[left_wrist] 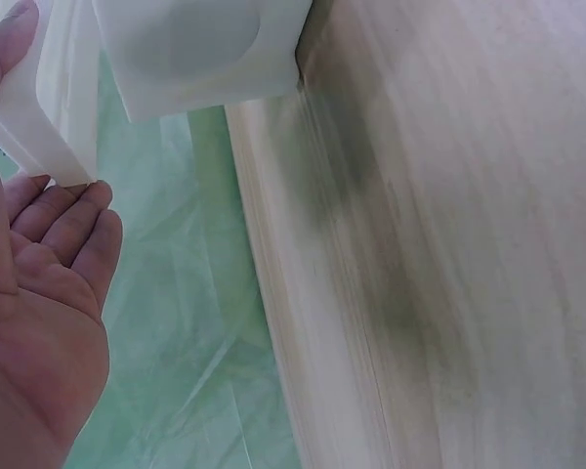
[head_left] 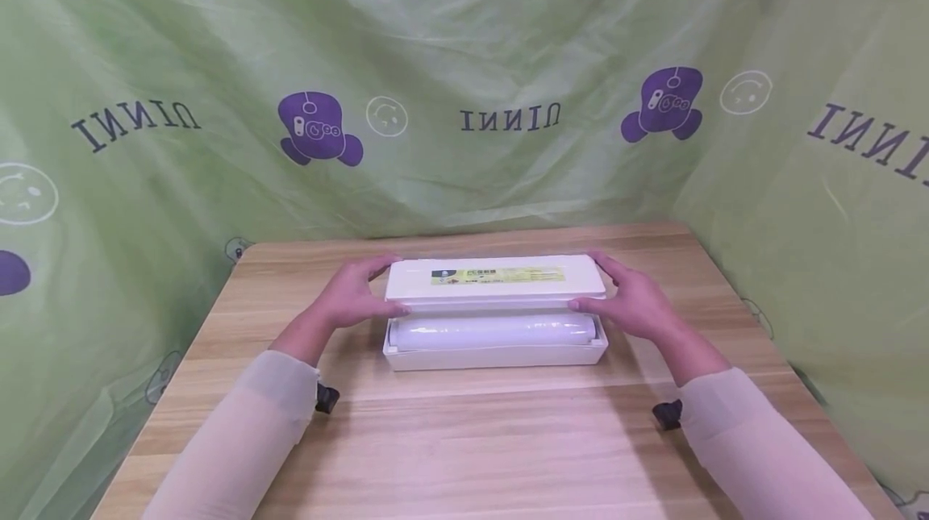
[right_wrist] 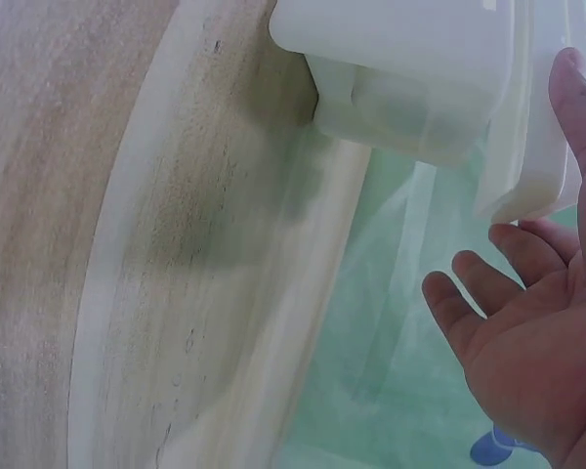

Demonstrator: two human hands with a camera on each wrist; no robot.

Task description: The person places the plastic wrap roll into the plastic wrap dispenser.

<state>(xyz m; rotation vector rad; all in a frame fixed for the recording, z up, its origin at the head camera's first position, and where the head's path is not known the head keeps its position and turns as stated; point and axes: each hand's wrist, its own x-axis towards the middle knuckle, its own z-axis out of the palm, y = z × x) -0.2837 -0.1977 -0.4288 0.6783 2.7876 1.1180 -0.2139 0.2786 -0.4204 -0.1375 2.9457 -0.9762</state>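
Note:
A white lid [head_left: 497, 278] with a green and yellow label is raised above a long white box [head_left: 501, 357], a gap showing between them along the front. Inside the box lies a roll of clear plastic wrap [head_left: 493, 331]. My left hand [head_left: 354, 294] grips the lid's left end, thumb on its front edge and fingers behind. At the other end my right hand [head_left: 633, 300] holds the lid the same way. Both wrist views show fingertips under the lid's rim, with the lid [left_wrist: 66, 107] apart from the box [right_wrist: 400, 107].
The box stands on a wood-grain table [head_left: 464, 439], toward its far edge. A green printed curtain [head_left: 450, 173] hangs behind the table and along both sides. Dark wrist devices [head_left: 327, 399] show beside the sleeves.

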